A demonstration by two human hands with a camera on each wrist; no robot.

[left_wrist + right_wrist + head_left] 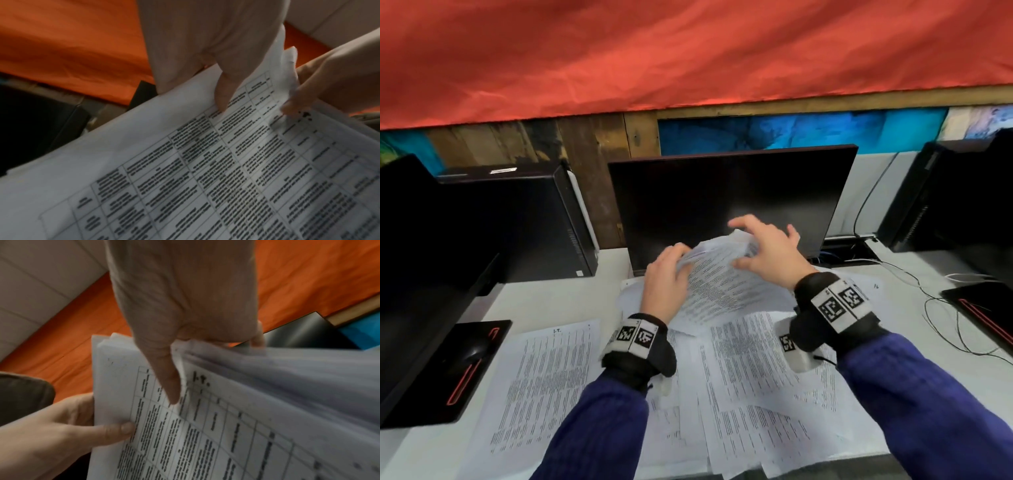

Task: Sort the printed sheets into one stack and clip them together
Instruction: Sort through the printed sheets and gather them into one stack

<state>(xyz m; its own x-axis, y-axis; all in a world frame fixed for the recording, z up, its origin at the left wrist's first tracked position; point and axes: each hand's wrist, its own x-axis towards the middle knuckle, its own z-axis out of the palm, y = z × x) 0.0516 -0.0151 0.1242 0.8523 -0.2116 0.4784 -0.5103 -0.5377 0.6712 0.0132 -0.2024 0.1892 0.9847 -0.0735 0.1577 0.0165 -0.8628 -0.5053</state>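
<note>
A bundle of printed sheets [722, 291] with tables of text is tilted up off the desk in front of the monitor. My left hand [671, 270] grips its left edge, thumb [222, 91] on the top page and fingers behind. My right hand [756, 246] pinches the bundle's top corner, thumb [168, 382] on the front, with several pages [287, 378] fanned apart under its fingers. In the right wrist view my left hand [82, 434] shows at the lower left, holding the sheets [205, 443]. More loose printed sheets [544, 377] [756, 383] lie scattered on the white desk below my wrists.
A dark monitor [722, 205] stands just behind the hands. A black PC tower [534, 222] and another screen [414, 274] are on the left, with a mouse [472, 356] on a black pad. Another tower [945, 198] and loose cables [928, 308] are on the right. A red cloth [688, 51] hangs above.
</note>
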